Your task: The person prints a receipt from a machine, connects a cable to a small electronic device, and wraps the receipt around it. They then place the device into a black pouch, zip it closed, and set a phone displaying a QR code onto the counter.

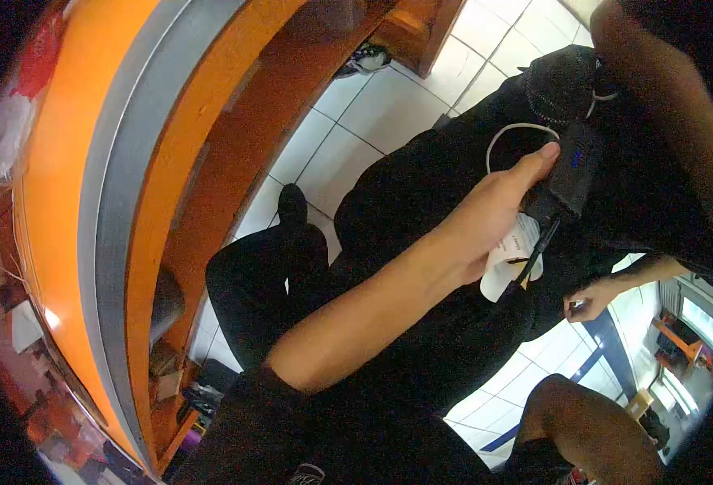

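My left hand (498, 206) reaches in from the lower left, below a black sleeve, and is closed on a black box-like device (573, 166) with small blue lights. My thumb lies along its near side. Beside my fingers hang a curled white printed paper (506, 263) and a thin black cord or stick-like part (541, 250). A pale cable (498, 141) loops over dark cloth behind the device. My right hand does not show in a form I can identify.
A long orange counter edge with a grey band (118, 162) curves down the left. Another person's bare arm is at the upper right, and a smaller hand (587, 303) at the right looks like theirs. White floor tiles (393, 109) and a bare bent limb (591, 420) also show.
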Available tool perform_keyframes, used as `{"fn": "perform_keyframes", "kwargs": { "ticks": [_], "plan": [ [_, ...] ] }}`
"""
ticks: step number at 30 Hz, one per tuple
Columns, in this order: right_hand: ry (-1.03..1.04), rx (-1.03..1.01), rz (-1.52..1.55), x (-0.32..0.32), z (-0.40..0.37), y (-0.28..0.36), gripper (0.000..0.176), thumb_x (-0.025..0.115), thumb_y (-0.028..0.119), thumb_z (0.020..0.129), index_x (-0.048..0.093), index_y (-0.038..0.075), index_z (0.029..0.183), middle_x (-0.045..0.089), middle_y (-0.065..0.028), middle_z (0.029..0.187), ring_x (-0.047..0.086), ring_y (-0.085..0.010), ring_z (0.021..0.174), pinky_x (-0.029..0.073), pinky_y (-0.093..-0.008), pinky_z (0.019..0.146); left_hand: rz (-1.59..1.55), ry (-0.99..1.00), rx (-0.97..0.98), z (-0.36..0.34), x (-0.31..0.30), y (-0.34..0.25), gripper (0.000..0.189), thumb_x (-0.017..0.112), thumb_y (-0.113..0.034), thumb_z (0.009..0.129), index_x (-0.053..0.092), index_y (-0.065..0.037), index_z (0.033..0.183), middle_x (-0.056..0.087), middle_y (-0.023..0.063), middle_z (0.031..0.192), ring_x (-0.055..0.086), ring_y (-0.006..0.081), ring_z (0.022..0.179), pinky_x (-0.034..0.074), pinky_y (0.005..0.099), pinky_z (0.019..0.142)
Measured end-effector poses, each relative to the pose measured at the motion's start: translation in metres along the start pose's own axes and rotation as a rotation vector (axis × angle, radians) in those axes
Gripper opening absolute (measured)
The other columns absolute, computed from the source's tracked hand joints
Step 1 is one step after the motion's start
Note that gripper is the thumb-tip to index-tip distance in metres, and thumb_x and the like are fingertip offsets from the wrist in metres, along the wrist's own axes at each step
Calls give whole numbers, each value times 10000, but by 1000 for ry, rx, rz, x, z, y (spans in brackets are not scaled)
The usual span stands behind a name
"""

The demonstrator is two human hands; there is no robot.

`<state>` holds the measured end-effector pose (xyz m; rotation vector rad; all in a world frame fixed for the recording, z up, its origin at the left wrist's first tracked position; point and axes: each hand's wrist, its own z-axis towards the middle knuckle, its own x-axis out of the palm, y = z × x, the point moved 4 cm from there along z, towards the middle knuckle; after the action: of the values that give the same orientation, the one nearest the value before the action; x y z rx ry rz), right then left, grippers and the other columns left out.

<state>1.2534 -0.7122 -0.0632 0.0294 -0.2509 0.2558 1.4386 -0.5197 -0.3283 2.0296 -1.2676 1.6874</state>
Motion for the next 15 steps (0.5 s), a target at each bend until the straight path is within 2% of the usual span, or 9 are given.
{"fn": "perform_keyframes", "kwargs": {
  "ticks": [3,5,9,11,12,15],
  "plan": [
    [11,8,12,3,-6,0,540,747,193,889,418,4,1274,591,-202,1228,614,-282,1092,530,-413,940,14,3,37,2,0,-1,440,407,-455,1050,566,-139,1312,714,106,1067,693,158,947,557,267,683],
    [11,3,13,-2,-2,-2,538,746,194,890,419,5,1273,591,-201,1226,614,-282,1090,530,-413,938,-34,0,32,2,2,0,548,528,-524,977,624,-52,1238,685,33,1088,651,133,868,521,275,758],
    [15,12,40,-1,-6,1,534,744,196,891,420,7,1271,591,-198,1222,614,-280,1086,529,-413,936,14,14,80,1,1,-3,542,522,-531,976,631,-70,1238,683,33,1094,644,120,856,515,261,734],
    [21,20,38,-1,-6,-2,532,743,197,892,421,8,1270,591,-196,1219,613,-280,1085,529,-413,934,19,13,-13,-2,2,-3,530,518,-546,972,648,-91,1211,687,28,1060,642,114,815,511,254,693],
    [21,22,48,-1,-6,-1,530,743,197,892,421,9,1270,591,-196,1218,613,-279,1084,529,-413,934,0,-41,52,0,5,-3,522,519,-557,967,656,-99,1176,694,16,996,643,116,756,512,259,655],
    [41,39,45,1,-8,-2,527,742,198,893,422,10,1268,591,-193,1215,613,-278,1081,529,-413,931,72,22,42,3,0,-2,525,518,-552,970,644,-100,1204,689,7,1040,643,114,780,514,260,662]
  ]
}}
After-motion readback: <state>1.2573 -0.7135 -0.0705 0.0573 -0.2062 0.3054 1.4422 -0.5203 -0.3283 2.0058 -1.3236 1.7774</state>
